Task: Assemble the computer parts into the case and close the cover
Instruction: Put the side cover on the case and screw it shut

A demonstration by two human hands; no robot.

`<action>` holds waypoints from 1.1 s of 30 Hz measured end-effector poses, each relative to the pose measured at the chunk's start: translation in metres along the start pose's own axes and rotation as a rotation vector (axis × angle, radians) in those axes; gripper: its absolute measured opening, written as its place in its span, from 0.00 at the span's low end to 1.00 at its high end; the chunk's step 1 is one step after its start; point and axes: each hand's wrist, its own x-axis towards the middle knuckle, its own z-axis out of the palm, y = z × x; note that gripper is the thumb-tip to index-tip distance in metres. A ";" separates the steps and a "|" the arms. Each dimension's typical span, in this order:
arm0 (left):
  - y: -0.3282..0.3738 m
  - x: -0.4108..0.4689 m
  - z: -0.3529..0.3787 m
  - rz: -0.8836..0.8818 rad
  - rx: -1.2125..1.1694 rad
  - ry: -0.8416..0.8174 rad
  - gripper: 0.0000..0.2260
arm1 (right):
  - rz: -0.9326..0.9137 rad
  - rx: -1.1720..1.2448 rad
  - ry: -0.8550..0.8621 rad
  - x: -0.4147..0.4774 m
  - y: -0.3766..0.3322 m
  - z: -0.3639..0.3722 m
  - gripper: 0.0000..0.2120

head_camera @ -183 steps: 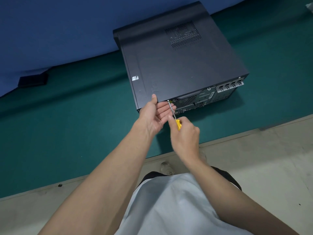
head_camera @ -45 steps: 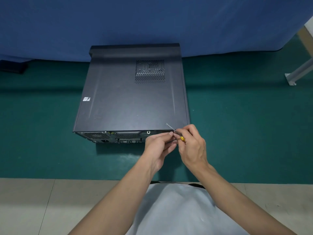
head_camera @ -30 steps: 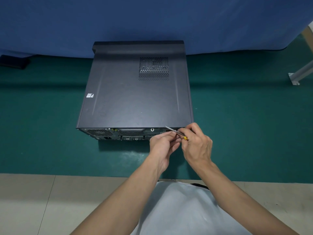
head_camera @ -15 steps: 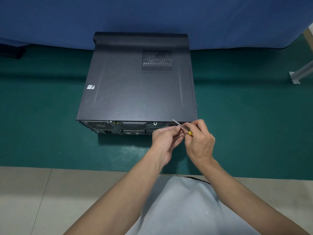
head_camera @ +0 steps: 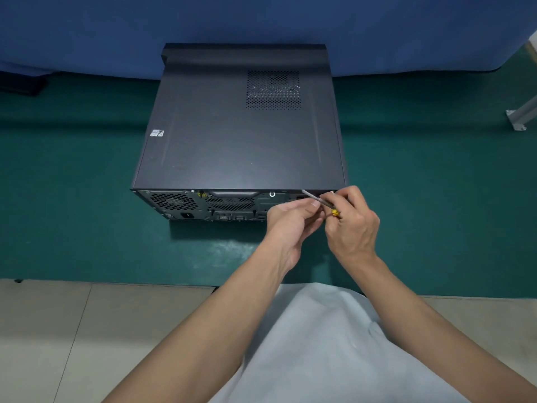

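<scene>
One black computer case point(head_camera: 241, 146). On its top panel there is one perforated vent patch point(head_camera: 273, 90) and one small sticker point(head_camera: 157, 133). Its rear face shows two mesh grilles, a left grille point(head_camera: 174, 200) and a middle grille point(head_camera: 231, 202), plus one power socket point(head_camera: 187, 215). One screwdriver point(head_camera: 319, 201) with a yellow handle. Two hands, one left hand point(head_camera: 290, 225) and one right hand point(head_camera: 353, 228), both with fingers on that single screwdriver. One green mat point(head_camera: 72, 199), one blue curtain point(head_camera: 87, 30), one metal bracket point(head_camera: 520, 117) at the right edge, one dark object point(head_camera: 20, 85) at the far left
</scene>
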 end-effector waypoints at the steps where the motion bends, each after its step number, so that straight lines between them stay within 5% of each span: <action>1: 0.001 0.001 0.000 0.003 0.008 -0.005 0.06 | 0.004 0.008 0.006 0.000 0.002 0.000 0.11; 14: -0.002 0.000 -0.007 0.058 0.013 -0.035 0.07 | 0.126 0.195 0.021 -0.006 0.005 0.012 0.03; 26: -0.002 -0.007 -0.009 0.093 0.144 -0.044 0.12 | 0.648 0.539 0.036 -0.011 -0.013 0.018 0.02; 33: -0.001 -0.009 -0.006 0.080 0.185 -0.028 0.08 | 0.549 0.452 0.009 -0.013 -0.011 0.016 0.03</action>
